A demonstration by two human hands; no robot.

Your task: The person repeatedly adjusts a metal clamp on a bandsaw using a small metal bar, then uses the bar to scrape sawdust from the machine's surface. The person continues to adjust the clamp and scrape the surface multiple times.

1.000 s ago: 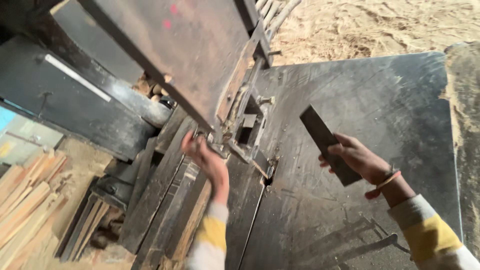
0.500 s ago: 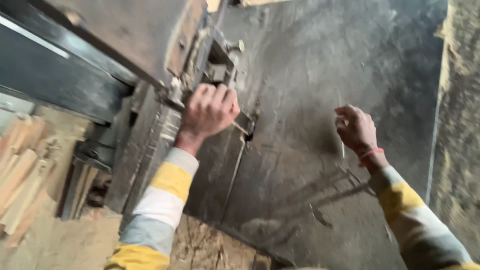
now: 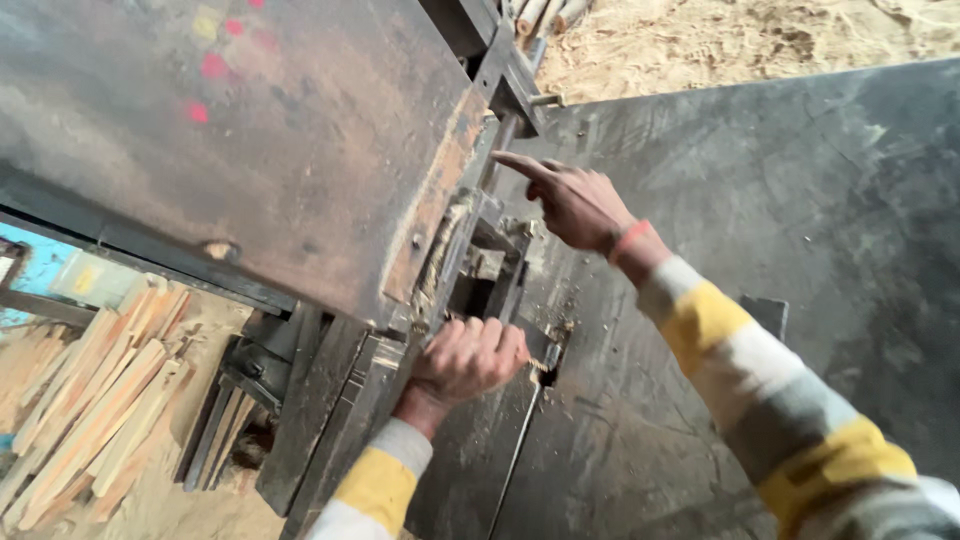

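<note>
**Kid:** What is on the far left?

**Helper:** A heap of light wooden sticks (image 3: 85,400) lies on the dusty ground. Just beside them, some darker slats (image 3: 215,435) lean by the foot of the machine.

**Kid:** And the big dark thing above?

**Helper:** That is the machine's metal cover (image 3: 250,140). It is rusty, with small red and yellow paint spots near the top. It slopes over the left part of the view.

**Kid:** Where is the left hand?

**Helper:** The left hand (image 3: 468,358) sits right under the low edge of the cover, at the spot where the blade guide (image 3: 490,270) comes down to the table. Its fingers are curled tight into a fist. They seem to be closed on a small part there (I cannot tell what the part is, the fingers hide it). A thin slot (image 3: 515,460) runs down the table from just below that hand.

**Kid:** And the right hand?

**Helper:** The right hand (image 3: 575,205) is higher up, just beside the top of the blade guide. One finger points out straight to the left, and the others are bent in loosely. It holds nothing. A red band is on its wrist, and the sleeve has yellow and grey stripes.

**Kid:** What is on the right?

**Helper:** The wide dark metal table (image 3: 800,200). Past its far edge lies sawdust (image 3: 720,40).
</note>
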